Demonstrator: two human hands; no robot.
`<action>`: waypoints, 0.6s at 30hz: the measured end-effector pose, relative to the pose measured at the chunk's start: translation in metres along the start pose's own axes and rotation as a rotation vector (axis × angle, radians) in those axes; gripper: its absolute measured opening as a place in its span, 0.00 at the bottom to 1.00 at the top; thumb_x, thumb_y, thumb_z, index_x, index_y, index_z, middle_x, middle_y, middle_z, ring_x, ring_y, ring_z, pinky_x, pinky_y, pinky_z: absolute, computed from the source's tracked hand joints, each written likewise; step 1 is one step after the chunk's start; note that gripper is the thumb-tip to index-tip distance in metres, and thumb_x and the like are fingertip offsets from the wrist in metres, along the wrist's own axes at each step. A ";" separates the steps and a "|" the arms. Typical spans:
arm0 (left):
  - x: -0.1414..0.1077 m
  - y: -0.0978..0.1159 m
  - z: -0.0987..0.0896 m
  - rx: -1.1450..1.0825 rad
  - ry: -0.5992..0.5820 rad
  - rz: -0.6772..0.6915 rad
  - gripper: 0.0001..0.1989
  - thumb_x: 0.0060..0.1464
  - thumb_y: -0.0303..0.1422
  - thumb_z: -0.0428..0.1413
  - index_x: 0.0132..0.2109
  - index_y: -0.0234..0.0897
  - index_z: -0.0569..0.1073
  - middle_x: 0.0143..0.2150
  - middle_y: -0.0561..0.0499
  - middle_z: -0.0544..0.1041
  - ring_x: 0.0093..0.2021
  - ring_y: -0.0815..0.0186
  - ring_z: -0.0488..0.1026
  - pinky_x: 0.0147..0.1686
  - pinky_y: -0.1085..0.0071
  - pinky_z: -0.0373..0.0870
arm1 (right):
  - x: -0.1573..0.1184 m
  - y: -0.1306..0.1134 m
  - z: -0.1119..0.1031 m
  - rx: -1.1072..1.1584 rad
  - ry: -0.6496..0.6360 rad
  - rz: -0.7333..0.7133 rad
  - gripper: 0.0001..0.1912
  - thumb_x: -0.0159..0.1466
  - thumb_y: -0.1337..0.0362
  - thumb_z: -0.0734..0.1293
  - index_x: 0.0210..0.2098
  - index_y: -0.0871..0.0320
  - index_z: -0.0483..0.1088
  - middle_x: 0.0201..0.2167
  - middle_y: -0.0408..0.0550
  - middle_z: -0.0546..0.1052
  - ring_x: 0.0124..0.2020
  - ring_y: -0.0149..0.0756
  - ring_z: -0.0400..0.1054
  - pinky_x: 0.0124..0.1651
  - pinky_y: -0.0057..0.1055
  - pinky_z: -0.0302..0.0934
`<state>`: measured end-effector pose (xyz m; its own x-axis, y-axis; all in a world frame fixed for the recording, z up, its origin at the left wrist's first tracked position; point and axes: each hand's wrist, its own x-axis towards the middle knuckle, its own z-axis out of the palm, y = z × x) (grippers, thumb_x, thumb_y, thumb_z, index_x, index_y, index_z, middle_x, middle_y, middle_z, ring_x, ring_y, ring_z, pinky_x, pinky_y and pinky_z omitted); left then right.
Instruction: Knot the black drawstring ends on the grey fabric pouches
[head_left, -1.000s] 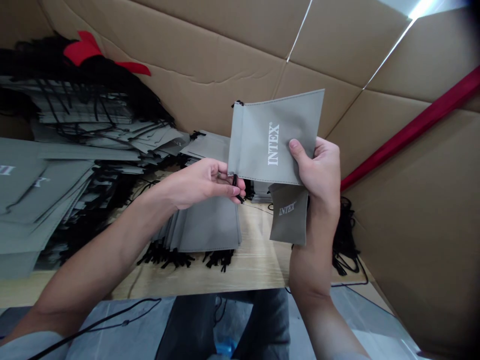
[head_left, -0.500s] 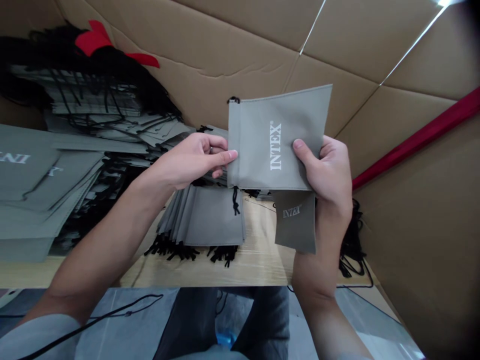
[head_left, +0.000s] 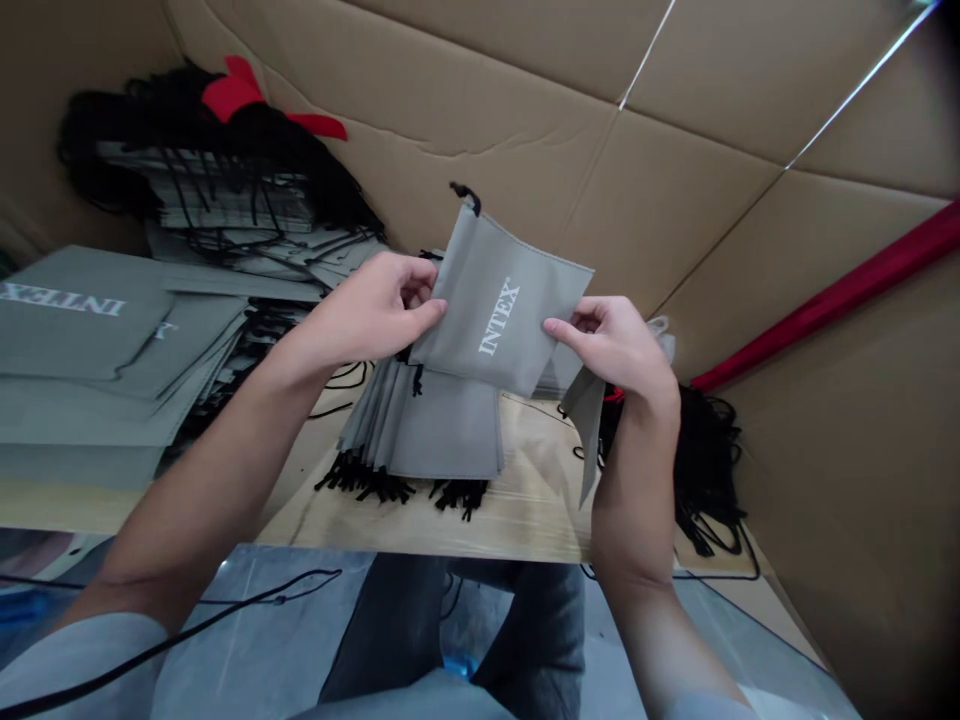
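A grey drawstring pouch (head_left: 480, 290) with white INTEX lettering is stretched between my hands above the table, its black cord end sticking up at the top left corner. My left hand (head_left: 401, 305) pinches the pouch's hemmed edge between thumb and fingers. At the opposite edge my right hand (head_left: 611, 340) grips it, thumb on the printed face. From beneath my right hand hangs a second, darker grey pouch (head_left: 586, 425), seen nearly edge-on. Just below the held pouch lies a fanned stack of grey pouches (head_left: 446, 430), black cord ends toward me.
Larger grey INTEX bags (head_left: 67, 340) are piled at the left. Behind them sits a bundle with black cords and a red strip (head_left: 236, 90). Black cords (head_left: 705, 460) lie at the right. Cardboard walls (head_left: 495, 100) enclose the wooden table (head_left: 450, 525).
The held pouch has come lower and tilted, its hemmed side shifting left. My right hand has moved down-left, and the pouch hanging under it has turned edge-on. The view has shifted slightly.
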<state>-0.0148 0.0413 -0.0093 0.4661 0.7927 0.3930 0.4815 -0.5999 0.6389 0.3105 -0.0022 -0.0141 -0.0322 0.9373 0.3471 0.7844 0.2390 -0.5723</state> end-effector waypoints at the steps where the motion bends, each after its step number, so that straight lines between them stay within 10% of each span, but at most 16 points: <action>1: -0.003 0.003 -0.003 0.064 0.070 0.034 0.10 0.67 0.36 0.59 0.36 0.38 0.75 0.30 0.54 0.73 0.30 0.67 0.68 0.32 0.67 0.62 | 0.000 0.000 0.000 0.000 0.036 0.011 0.18 0.67 0.51 0.78 0.31 0.56 0.74 0.28 0.42 0.73 0.31 0.33 0.63 0.35 0.35 0.56; 7: -0.023 0.033 -0.026 0.476 0.170 0.243 0.15 0.76 0.32 0.52 0.52 0.37 0.84 0.50 0.43 0.81 0.54 0.51 0.75 0.63 0.46 0.73 | -0.019 -0.027 -0.007 0.122 0.280 -0.259 0.49 0.60 0.40 0.87 0.72 0.52 0.74 0.55 0.52 0.78 0.36 0.35 0.65 0.37 0.35 0.68; 12: -0.032 0.071 -0.023 0.709 0.135 0.412 0.21 0.75 0.26 0.45 0.50 0.32 0.84 0.52 0.43 0.77 0.71 0.37 0.71 0.72 0.21 0.63 | -0.047 -0.066 -0.002 0.071 0.150 -0.591 0.27 0.73 0.49 0.82 0.67 0.49 0.82 0.53 0.51 0.78 0.39 0.37 0.69 0.37 0.36 0.71; 18: -0.055 0.071 -0.018 0.712 0.324 0.508 0.15 0.81 0.34 0.52 0.56 0.37 0.84 0.51 0.48 0.84 0.66 0.42 0.80 0.69 0.31 0.73 | -0.036 -0.057 0.008 -0.005 0.180 -0.644 0.07 0.77 0.68 0.72 0.47 0.54 0.86 0.45 0.49 0.86 0.44 0.41 0.78 0.48 0.39 0.73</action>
<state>-0.0200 -0.0434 0.0264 0.5674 0.3436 0.7483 0.6683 -0.7231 -0.1747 0.2620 -0.0478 0.0001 -0.3913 0.5507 0.7373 0.6463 0.7348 -0.2058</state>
